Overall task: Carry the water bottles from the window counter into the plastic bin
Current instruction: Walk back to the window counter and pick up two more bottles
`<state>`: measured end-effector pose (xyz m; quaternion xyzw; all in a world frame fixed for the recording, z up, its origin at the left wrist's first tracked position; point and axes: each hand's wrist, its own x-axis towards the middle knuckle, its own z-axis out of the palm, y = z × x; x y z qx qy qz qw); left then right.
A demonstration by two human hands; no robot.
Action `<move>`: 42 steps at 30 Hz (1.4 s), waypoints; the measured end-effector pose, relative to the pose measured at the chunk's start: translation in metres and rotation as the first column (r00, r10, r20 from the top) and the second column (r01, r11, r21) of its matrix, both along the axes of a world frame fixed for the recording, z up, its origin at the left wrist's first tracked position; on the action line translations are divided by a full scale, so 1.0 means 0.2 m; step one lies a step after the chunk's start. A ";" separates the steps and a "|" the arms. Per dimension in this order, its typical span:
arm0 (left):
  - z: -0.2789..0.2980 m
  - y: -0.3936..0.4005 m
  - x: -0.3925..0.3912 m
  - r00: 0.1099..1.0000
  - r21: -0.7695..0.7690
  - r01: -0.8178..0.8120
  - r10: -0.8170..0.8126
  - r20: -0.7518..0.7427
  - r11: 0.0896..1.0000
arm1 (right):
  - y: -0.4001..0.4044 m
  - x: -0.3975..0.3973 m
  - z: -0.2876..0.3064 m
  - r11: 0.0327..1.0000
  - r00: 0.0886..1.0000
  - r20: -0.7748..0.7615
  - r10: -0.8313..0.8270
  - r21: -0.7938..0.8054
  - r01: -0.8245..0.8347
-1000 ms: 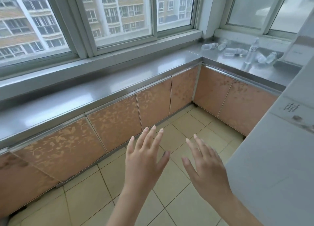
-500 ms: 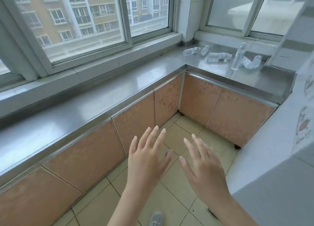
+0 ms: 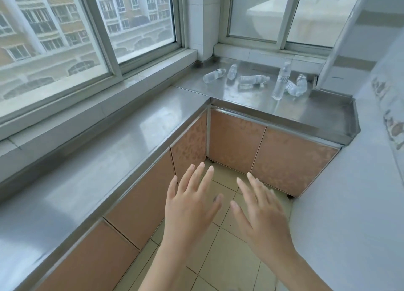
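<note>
Steel desk (image 3: pixel 251 98) under the corner window carries the water bottles: one upright bottle (image 3: pixel 282 80) stands near the front, the lying bottles (image 3: pixel 251 79) point various ways behind and beside it. Bare steel lies toward the front edge. Left hand (image 3: pixel 192 209) and right hand (image 3: pixel 262 212) hover well apart from them, fingers (image 3: pixel 196 177) spread and holding nothing.

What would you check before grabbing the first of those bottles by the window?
1. Left hand free, fingers straight: ok.
2. Right hand free: ok.
3. Water bottles on the counter: ok.
4. Within arm's reach: not ok, the hands are short of the counter's far corner.
5. Upright bottle apart from the lying ones: cannot tell, one lies close behind it.
6. Plastic bin located: cannot tell, out of view.
</note>
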<state>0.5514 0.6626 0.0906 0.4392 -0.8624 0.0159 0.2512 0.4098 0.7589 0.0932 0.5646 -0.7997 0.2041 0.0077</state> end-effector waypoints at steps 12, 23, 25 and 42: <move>-0.04 -0.82 -0.76 0.994 0.040 0.062 -0.065 0.092 0.997 | -0.79 -0.78 -0.08 0.996 0.996 0.016 -0.087 0.014 0.086; -0.02 -1.37 -1.36 0.989 0.053 0.117 -0.121 0.081 0.992 | -1.27 -1.37 -0.01 0.987 0.988 0.011 -0.154 0.041 0.153; -0.03 -1.48 -1.47 0.987 0.058 0.134 -0.138 0.082 0.989 | -1.36 -1.46 -0.02 0.984 0.985 0.011 -0.175 0.040 0.174; -0.11 -2.45 -2.58 0.937 0.114 0.336 -0.344 0.059 0.935 | -2.14 -2.44 -0.11 0.921 0.910 0.144 -0.389 0.086 0.380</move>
